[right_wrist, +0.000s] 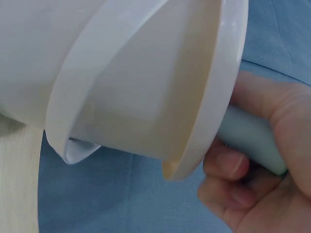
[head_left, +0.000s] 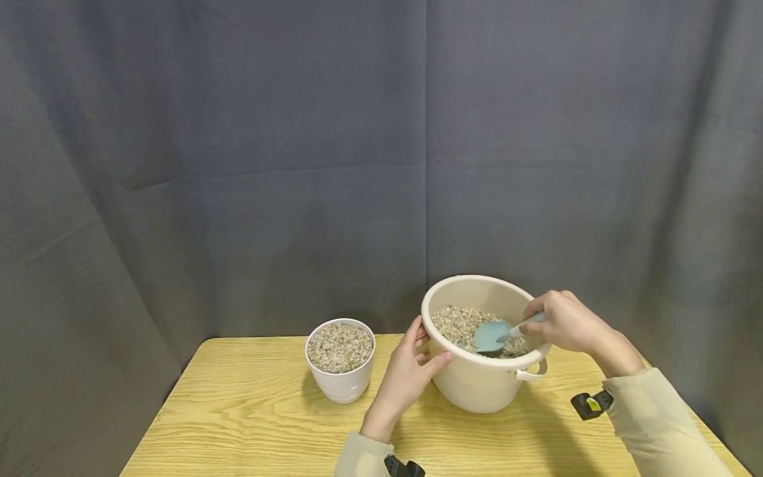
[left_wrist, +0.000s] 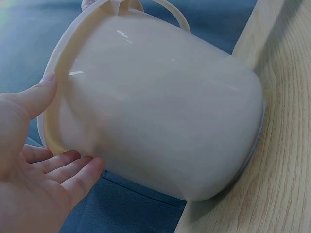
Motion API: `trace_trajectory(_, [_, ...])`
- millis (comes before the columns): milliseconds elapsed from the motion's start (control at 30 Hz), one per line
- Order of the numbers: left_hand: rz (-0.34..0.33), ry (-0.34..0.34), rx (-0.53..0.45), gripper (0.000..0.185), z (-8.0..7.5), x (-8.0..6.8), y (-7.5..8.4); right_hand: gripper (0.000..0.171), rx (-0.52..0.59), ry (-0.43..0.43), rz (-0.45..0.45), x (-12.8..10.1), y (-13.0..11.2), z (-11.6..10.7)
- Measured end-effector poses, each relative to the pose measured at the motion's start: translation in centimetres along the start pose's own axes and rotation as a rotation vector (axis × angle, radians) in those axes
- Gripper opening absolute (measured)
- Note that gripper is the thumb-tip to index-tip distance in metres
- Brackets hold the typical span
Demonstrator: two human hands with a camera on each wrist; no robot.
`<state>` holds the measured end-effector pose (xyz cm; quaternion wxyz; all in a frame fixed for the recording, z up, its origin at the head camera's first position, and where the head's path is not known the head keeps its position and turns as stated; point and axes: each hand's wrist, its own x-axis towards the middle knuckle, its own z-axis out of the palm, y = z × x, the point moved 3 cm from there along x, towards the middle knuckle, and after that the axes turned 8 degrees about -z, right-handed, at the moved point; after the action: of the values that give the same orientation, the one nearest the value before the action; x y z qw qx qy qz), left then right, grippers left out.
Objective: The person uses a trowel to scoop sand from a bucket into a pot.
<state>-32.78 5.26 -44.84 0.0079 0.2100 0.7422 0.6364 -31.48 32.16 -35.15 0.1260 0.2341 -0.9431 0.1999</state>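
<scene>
Cream plastic bucket (head_left: 477, 377) standing upright on the right half of a pale wooden table (head_left: 250, 424), near the far edge, against a dark grey cloth backdrop (head_left: 298, 165). Round, smooth and glossy, wider at the mouth than at the base, with a thick rolled rim and a small white handle lug (head_left: 532, 372) on the near right side. Partly filled with gravel (head_left: 456, 321), a speckled mix of beige, grey and brown. Left hand (head_left: 408, 371) laid flat against the left wall of the bucket, fingers straight and slightly spread, thumb up by the rim; same seen from the left wrist, with the fingers (left_wrist: 73, 167) along the wall and the thumb touching the rim. Right hand (head_left: 569, 321) at the far right rim, fingers curled tightly round the pale handle of a light blue scoop (head_left: 491, 336), whose blade rests on the gravel inside the bucket. From the right wrist, handle (right_wrist: 250, 138) clamped between thumb and bent fingers just outside the rim. To the left of the bucket, well apart, a small white pot (head_left: 341, 371) filled to the brim with the same gravel. Beige sleeves on both arms
</scene>
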Motion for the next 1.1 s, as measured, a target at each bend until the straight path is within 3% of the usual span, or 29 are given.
trace_trajectory(267, [-0.010, 0.012, 0.013, 0.088, -0.2, -0.1, 0.1, 0.008, 0.023, 0.052, -0.015, -0.1, -0.5, 0.4])
trace_trajectory(500, [-0.018, 0.031, 0.009, 0.088, -0.2, -0.2, 0.4, 0.005, 0.077, 0.051, 0.035, -0.3, -0.5, 0.6])
trace_trajectory(1100, [0.009, 0.078, -0.014, 0.081, -0.2, -0.3, 1.2, 0.003, 0.238, 0.069, 0.056, -0.1, -1.2, 1.0])
